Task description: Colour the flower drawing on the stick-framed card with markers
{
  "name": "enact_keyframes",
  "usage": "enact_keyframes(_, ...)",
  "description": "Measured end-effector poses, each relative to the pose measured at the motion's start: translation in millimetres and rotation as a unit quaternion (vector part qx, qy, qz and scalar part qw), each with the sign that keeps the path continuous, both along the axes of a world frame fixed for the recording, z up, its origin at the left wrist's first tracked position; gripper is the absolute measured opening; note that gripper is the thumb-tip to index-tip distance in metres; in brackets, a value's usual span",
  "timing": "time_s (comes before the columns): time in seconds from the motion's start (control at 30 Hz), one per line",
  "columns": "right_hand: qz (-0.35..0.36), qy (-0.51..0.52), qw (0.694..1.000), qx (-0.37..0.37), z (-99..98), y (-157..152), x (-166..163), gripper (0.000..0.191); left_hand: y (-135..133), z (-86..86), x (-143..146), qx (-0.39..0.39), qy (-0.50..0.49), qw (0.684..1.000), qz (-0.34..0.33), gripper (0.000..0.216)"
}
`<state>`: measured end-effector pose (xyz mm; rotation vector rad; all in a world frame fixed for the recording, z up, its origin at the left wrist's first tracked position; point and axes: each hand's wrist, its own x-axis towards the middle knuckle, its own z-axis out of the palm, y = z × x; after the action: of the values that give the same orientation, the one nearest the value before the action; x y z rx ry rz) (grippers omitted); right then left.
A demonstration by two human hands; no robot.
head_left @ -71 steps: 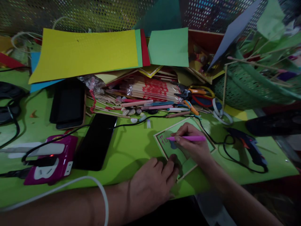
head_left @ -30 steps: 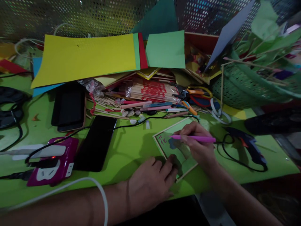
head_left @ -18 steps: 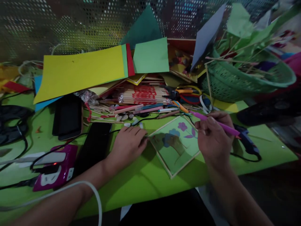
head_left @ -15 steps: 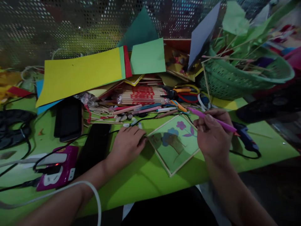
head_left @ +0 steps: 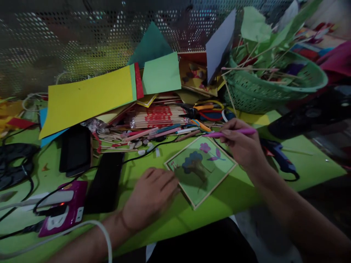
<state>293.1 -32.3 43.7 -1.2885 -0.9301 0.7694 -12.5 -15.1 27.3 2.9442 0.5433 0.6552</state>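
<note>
A small framed green card [head_left: 216,166] with a blue tree and a pink flower lies on the green table [head_left: 153,223], turned like a diamond. My left hand [head_left: 149,199] rests palm down at the card's left edge, fingers loosely spread and touching its frame. My right hand [head_left: 242,146] hovers over the card's upper right corner, fingers pinched round a pink pen [head_left: 227,134] whose tip points left, just above the card's top corner.
Behind the card lie pens, sticks [head_left: 156,117], pliers [head_left: 203,111] and coloured paper sheets [head_left: 90,96]. A green basket [head_left: 271,89] stands at the right, a glue gun [head_left: 279,160] beside my right wrist. Phones [head_left: 75,149] and a purple power strip [head_left: 64,212] with cables lie at the left.
The pen has lifted from the card's left corner and moved to its upper right. My left hand shifted from the card's lower edge to its left side. The card has turned slightly.
</note>
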Motion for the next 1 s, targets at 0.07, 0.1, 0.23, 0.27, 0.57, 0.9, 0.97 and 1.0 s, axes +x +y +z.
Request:
enact_keyframes(0.07,0.021,0.001,0.999,-0.036,-9.6,6.9,0.8,0.012,-12.2,-4.4,2.6,-0.017,-0.002,0.999,-0.044,0.019)
enact_keyframes(0.1,0.029,0.001,0.998,-0.049,-14.6,9.6,0.1,0.014,-17.1,-7.4,3.7,-0.024,0.002,0.998,-0.060,0.022)
enact_keyframes(0.23,0.077,-0.009,0.994,-0.082,-27.3,13.6,-5.7,0.022,-26.5,-16.0,5.4,-0.039,0.030,0.996,-0.070,0.027)
enact_keyframes(0.27,0.087,-0.018,0.992,-0.087,-28.3,13.3,-6.9,0.022,-26.8,-16.5,5.4,-0.040,0.039,0.996,-0.069,0.027)
enact_keyframes(0.57,0.105,-0.113,0.983,-0.101,-32.0,11.3,-6.0,0.020,-24.8,-14.9,5.8,-0.061,0.039,0.995,-0.068,0.026)
enact_keyframes(0.9,0.087,-0.122,0.982,-0.112,-33.9,11.5,-6.2,0.017,-24.2,-17.9,6.7,-0.068,0.034,0.995,-0.068,0.023)
enact_keyframes(0.97,0.088,-0.128,0.981,-0.116,-33.7,11.2,-6.1,0.017,-24.3,-18.3,7.1,-0.070,0.031,0.995,-0.066,0.023)
enact_keyframes(1.0,0.088,-0.129,0.981,-0.118,-33.6,11.2,-6.0,0.016,-24.2,-18.1,7.2,-0.071,0.030,0.995,-0.065,0.023)
